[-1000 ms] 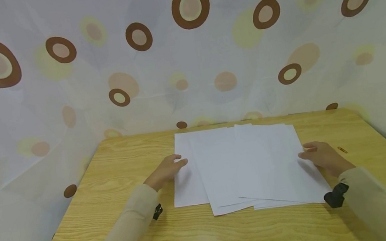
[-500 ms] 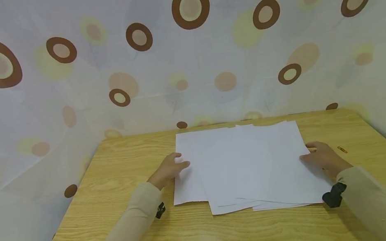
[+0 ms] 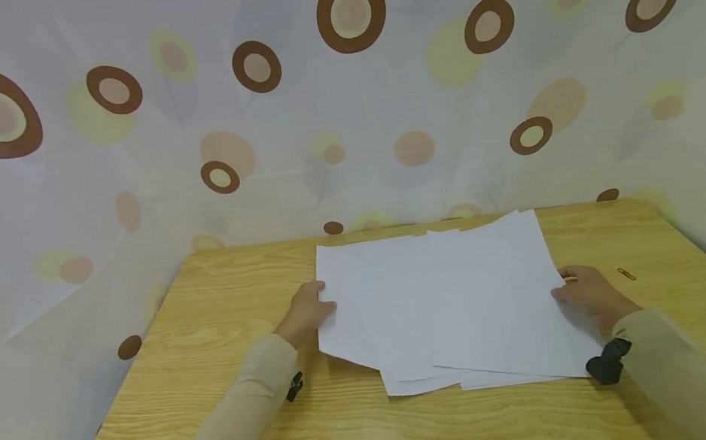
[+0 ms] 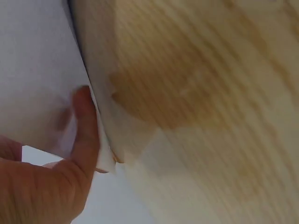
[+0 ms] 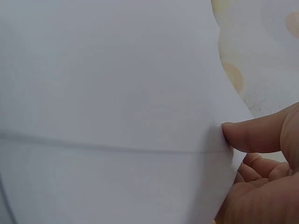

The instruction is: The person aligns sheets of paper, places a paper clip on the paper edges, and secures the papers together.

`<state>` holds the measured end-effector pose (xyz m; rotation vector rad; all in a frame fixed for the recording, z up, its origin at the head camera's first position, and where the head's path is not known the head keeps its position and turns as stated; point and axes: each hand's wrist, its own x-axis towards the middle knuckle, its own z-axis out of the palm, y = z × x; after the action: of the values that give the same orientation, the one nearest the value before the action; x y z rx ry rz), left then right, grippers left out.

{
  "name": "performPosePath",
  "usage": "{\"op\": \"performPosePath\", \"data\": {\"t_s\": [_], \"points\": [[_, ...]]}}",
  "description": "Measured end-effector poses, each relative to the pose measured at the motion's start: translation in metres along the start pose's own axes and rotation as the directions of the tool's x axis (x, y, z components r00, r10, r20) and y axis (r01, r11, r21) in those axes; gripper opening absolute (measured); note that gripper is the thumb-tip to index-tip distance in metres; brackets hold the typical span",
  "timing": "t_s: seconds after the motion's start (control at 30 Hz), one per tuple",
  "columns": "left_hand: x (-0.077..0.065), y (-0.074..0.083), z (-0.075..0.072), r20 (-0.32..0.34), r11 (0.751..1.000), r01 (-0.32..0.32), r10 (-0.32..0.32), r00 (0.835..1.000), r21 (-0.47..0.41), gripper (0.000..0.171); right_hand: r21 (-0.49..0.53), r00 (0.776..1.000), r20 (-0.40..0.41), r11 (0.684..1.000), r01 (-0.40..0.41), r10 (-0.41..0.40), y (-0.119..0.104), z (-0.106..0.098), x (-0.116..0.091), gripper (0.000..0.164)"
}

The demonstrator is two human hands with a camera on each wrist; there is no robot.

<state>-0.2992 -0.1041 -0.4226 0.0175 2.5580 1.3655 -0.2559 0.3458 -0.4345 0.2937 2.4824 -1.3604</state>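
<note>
Several overlapping sheets of white paper (image 3: 448, 305) are fanned out on the wooden table. My left hand (image 3: 304, 312) pinches the left edge of the leftmost sheet (image 3: 346, 312), thumb on top and the other fingers underneath; that sheet's near left corner is lifted. In the left wrist view the thumb (image 4: 86, 126) lies along the paper's edge. On the other side, my right hand (image 3: 590, 295) pinches the right edge of the sheets. The right wrist view has the thumb (image 5: 257, 133) pressing on the paper's top face, with curled fingers (image 5: 261, 168) behind it.
A small paper clip (image 3: 627, 274) lies on the table (image 3: 255, 432), right of the right hand. A curtain (image 3: 295, 198) with a circle pattern hangs behind the table and along both sides. Dark wrist cameras sit under both sleeves.
Both hands have closed on the paper's edges. The left sheet's near corner has risen, and the far right corner of the stack has lifted and curved upward.
</note>
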Motion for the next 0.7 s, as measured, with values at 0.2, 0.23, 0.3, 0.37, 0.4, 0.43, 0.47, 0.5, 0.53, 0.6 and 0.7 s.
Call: {"op": "performPosePath", "data": {"t_s": [0.2, 0.23, 0.3, 0.37, 0.4, 0.43, 0.47, 0.5, 0.53, 0.6, 0.7], "points": [[-0.0001, -0.0052, 0.0038, -0.065, 0.999, -0.04, 0.04, 0.997, -0.007, 0.06, 0.071, 1.0, -0.012, 0.997, -0.009, 0.009, -0.0016, 0.0057, -0.0013, 0.065], [-0.0003, -0.006, 0.0033, -0.076, 0.999, -0.046, 0.045, 0.996, -0.009, 0.061, 0.084, 1.0, -0.01, 0.996, -0.009, 0.009, -0.0013, 0.0057, -0.0016, 0.065], [-0.0006, -0.0077, 0.002, -0.099, 0.999, -0.05, 0.048, 0.994, -0.017, 0.063, 0.095, 1.0, -0.001, 0.995, -0.015, 0.016, -0.0007, 0.0052, -0.0024, 0.066], [-0.0007, -0.009, 0.0008, -0.112, 0.998, -0.05, 0.046, 0.993, -0.037, 0.066, 0.104, 1.0, 0.013, 0.994, -0.029, 0.028, 0.0002, 0.0043, -0.0029, 0.067], [-0.0008, -0.0092, 0.0005, -0.11, 0.997, -0.05, 0.044, 0.993, -0.052, 0.068, 0.112, 0.999, 0.019, 0.993, -0.036, 0.034, 0.0005, 0.0038, -0.0028, 0.068], [-0.0009, -0.0092, 0.0005, -0.103, 0.997, -0.044, 0.037, 0.994, -0.068, 0.071, 0.117, 0.999, 0.023, 0.992, -0.044, 0.042, 0.0006, 0.0037, -0.0028, 0.068], [-0.001, -0.009, 0.0009, -0.096, 0.996, -0.038, 0.03, 0.995, -0.085, 0.073, 0.119, 0.998, 0.028, 0.992, -0.052, 0.049, 0.0008, 0.0038, -0.0025, 0.069], [-0.001, -0.0085, 0.0015, -0.091, 0.995, -0.032, 0.023, 0.996, -0.097, 0.076, 0.123, 0.998, 0.027, 0.991, -0.057, 0.054, 0.0009, 0.0043, -0.0021, 0.069], [-0.0009, -0.008, 0.0022, -0.088, 0.994, -0.029, 0.02, 0.996, -0.101, 0.079, 0.131, 0.998, 0.026, 0.99, -0.059, 0.056, 0.0008, 0.0049, -0.0016, 0.069], [-0.0005, -0.0067, 0.0039, -0.082, 0.994, -0.025, 0.016, 0.997, -0.109, 0.081, 0.146, 0.998, 0.02, 0.988, -0.055, 0.052, 0.0004, 0.0064, -0.0007, 0.068], [0.0002, -0.0057, 0.0057, -0.101, 0.995, -0.031, 0.021, 0.995, -0.09, 0.076, 0.162, 0.998, 0.011, 0.985, -0.055, 0.054, -0.0008, 0.0086, -0.0001, 0.068]]}}
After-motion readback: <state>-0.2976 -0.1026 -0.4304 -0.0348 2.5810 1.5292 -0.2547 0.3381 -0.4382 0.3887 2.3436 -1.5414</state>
